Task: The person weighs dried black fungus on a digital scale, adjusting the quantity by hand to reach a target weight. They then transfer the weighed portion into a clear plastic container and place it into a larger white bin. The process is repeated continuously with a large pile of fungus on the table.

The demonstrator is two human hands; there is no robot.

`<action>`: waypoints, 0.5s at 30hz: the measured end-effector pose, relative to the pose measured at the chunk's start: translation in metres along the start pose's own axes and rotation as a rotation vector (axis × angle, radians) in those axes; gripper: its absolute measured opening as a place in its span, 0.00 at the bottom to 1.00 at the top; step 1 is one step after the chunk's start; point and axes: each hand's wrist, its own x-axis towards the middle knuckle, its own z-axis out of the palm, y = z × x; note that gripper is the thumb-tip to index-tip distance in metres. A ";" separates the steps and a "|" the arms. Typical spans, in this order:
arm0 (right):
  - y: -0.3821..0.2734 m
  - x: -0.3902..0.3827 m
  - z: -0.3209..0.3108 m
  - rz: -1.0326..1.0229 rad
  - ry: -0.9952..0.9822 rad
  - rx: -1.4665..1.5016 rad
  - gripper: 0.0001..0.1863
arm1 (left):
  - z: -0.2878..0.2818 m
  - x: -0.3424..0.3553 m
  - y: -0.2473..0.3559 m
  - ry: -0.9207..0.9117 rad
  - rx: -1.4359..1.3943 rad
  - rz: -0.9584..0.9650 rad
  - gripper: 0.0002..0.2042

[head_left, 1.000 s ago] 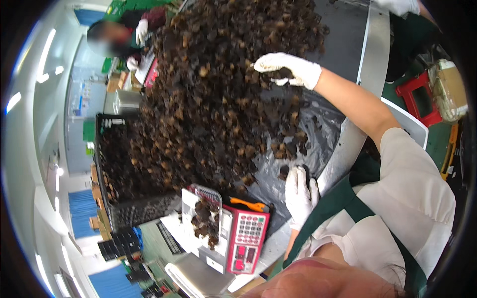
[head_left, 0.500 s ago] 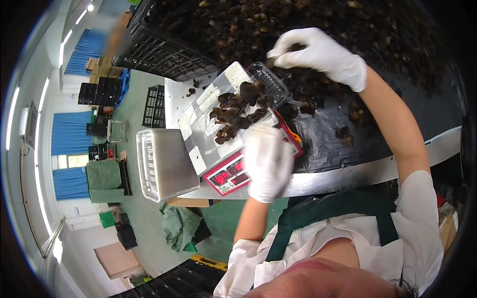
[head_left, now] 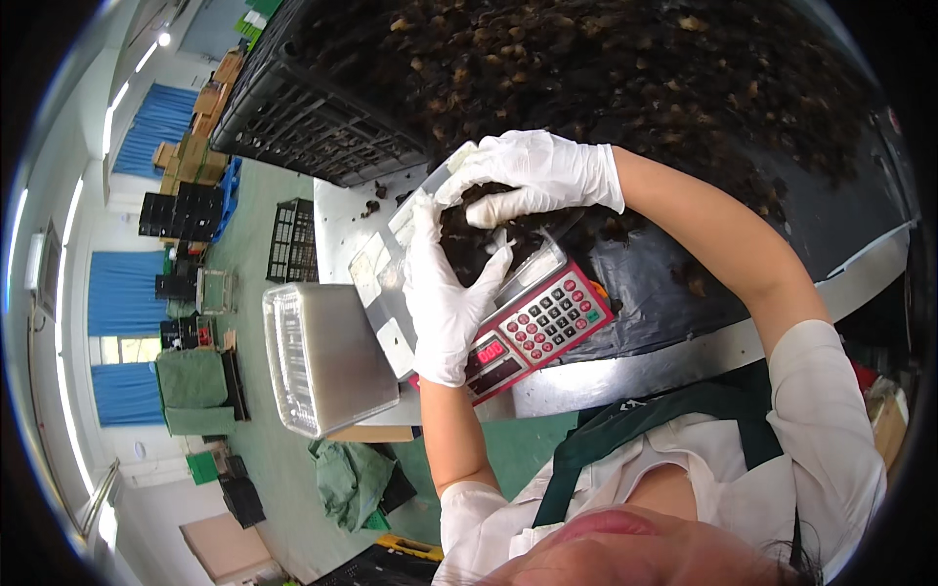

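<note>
Currently both hands are gloved in white and meet over the scale. Left hand (head_left: 445,298): thumb spread well apart from the fingers, which point away from the body. Right hand (head_left: 537,178): fingers and thumb curve toward the left hand; whether they pinch anything, cannot tell. Dark curled pieces (head_left: 463,242) lie between the two sets of fingers, above the scale plate (head_left: 367,266), partly hidden by the gloves.

Surroundings, by fingers: the red scale (head_left: 549,320) shows its keypad just to the right of the left thumb; the left palm and wrist cover part of its near side. A black crate (head_left: 327,122) stands beyond the left fingertips, blocking the far left side. A large heap of dark pieces (head_left: 635,73) spreads beyond the right fingers. Black sheeting (head_left: 640,308) covers the surface (head_left: 625,363) to the right of both hands. To the left of the left wrist, near the scale, stands a clear plastic tray stack (head_left: 332,356). Farther left, a flat black crate (head_left: 291,242) is well apart from the fingers.
</note>
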 end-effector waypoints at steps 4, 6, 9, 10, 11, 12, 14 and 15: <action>0.008 -0.006 -0.003 0.260 0.099 0.414 0.45 | -0.007 0.000 -0.002 -0.053 0.098 0.040 0.51; 0.011 -0.005 -0.002 0.285 0.182 0.653 0.50 | -0.014 0.006 0.005 -0.093 0.084 0.008 0.51; 0.011 -0.010 -0.008 0.317 0.271 0.843 0.47 | -0.014 0.021 0.017 -0.098 0.254 0.155 0.50; 0.010 -0.013 -0.011 0.295 0.321 0.830 0.46 | -0.008 0.027 0.022 -0.119 0.303 0.186 0.49; 0.012 -0.020 -0.015 0.226 0.374 0.791 0.45 | 0.001 0.035 0.028 -0.148 0.343 0.203 0.48; 0.001 -0.028 -0.023 0.275 0.361 0.705 0.44 | 0.006 0.035 0.033 -0.170 0.406 0.250 0.46; -0.006 -0.049 -0.033 0.245 0.389 0.662 0.44 | 0.016 0.040 0.044 -0.244 0.503 0.373 0.42; -0.007 -0.065 -0.038 0.229 0.395 0.612 0.42 | 0.022 0.038 0.042 -0.283 0.516 0.345 0.36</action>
